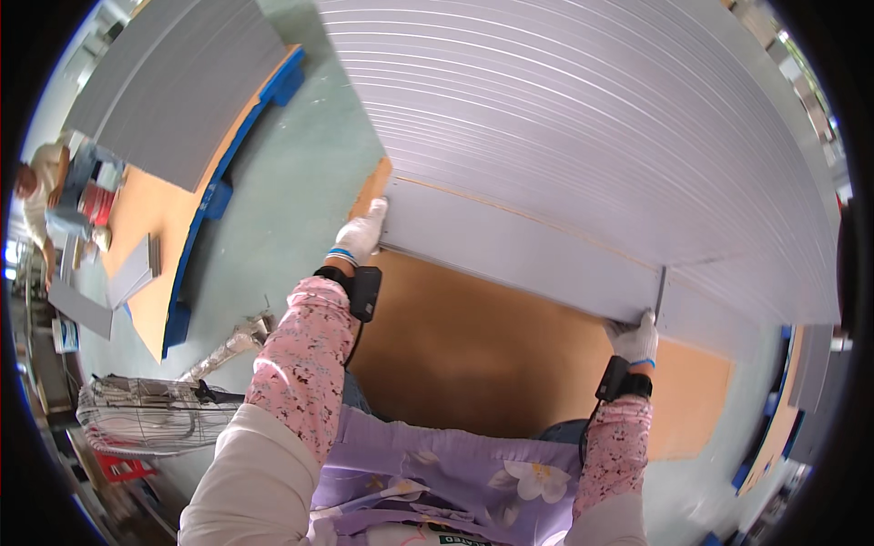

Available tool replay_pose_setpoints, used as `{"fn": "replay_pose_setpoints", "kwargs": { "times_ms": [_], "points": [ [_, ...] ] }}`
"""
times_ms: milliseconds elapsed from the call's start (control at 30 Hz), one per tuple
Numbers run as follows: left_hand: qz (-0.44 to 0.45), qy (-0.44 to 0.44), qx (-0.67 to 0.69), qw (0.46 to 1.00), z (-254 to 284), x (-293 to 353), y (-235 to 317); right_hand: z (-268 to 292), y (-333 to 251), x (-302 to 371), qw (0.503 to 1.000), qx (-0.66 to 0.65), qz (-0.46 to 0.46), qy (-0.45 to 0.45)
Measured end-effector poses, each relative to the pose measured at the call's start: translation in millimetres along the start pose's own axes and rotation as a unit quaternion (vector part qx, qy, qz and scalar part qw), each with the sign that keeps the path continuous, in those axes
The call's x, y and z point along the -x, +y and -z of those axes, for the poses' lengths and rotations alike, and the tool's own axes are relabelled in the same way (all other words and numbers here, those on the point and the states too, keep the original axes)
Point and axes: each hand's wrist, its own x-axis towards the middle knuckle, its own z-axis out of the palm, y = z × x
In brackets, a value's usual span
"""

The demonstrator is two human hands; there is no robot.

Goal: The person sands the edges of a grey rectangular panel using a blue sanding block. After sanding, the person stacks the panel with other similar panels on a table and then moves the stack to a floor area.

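A long flat grey panel (510,246) lies at the near edge of a large stack of grey boards (564,100). My left hand (362,235), in a white knitted glove, grips its left end. At the panel's near right corner my right hand (635,340), gloved alike, is closed on the edge; its fingertips are partly hidden under the board. Another grey panel (706,314) sits to the right, past a dark upright gap. Below the held panel shows a tan board (482,337), directly in front of my body.
At left, a blue pallet (217,200) with a tan sheet bears another grey stack (182,91) and a few loose panels (137,273). A person (55,196) handles a panel there. A wire-caged fan (155,414) stands near my left forearm. More stacked boards (810,364) are far right.
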Motion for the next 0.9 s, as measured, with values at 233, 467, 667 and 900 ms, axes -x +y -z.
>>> {"fn": "replay_pose_setpoints", "kwargs": {
  "times_ms": [233, 467, 667, 900],
  "points": [
    [-0.013, -0.028, -0.013, 0.999, -1.4, 7.4, 6.7, -13.7, -3.8, 5.3, 0.998, 0.018, 0.043, 0.051],
    [0.112, 0.095, 0.301, 0.942, -17.7, 38.5, 33.1, -57.8, 43.5, 16.6, 0.866, 0.479, 0.137, -0.052],
    [0.323, 0.101, 0.490, 0.803, -27.1, 40.6, 50.7, -135.0, 92.1, 56.4, 0.985, 0.174, 0.014, -0.003],
    [0.350, 0.064, 0.553, 0.753, -52.2, 14.8, 43.4, -159.4, 98.1, 76.6, 0.992, 0.106, -0.033, 0.067]
  ]
}}
